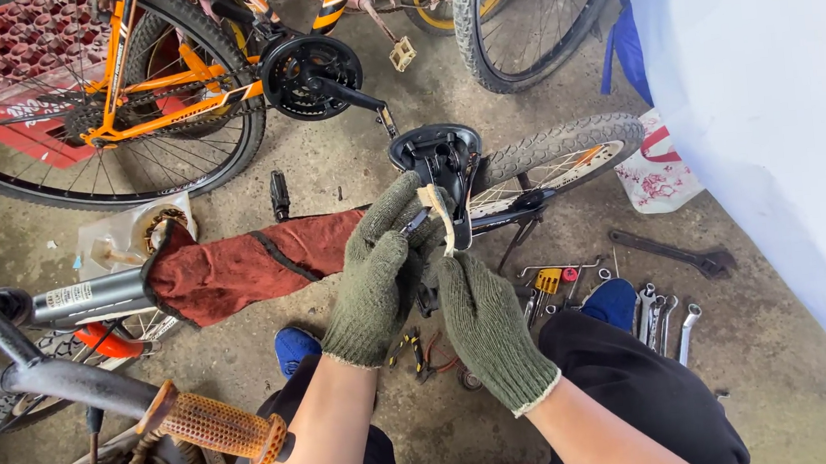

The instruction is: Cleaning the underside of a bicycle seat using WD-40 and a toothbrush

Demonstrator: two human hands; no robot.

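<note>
While the left hand (376,264) clamps the upturned black plastic bicycle saddle (437,156), the right hand (478,305) pinches a pale strip (439,218) at its underside.

olive-green knit gloves on left hand (372,274) and right hand (484,320); black saddle (437,156); rust-red cloth (239,265); orange bicycle frame (166,84); orange dimpled grip (217,426).

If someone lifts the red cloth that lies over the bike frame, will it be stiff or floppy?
Probably floppy: the red cloth sags and wrinkles around the frame tube. It looks thick, with a dark hemmed edge, so perhaps slightly heavy. It seems unlikely to slip, being draped over the tube.
</note>
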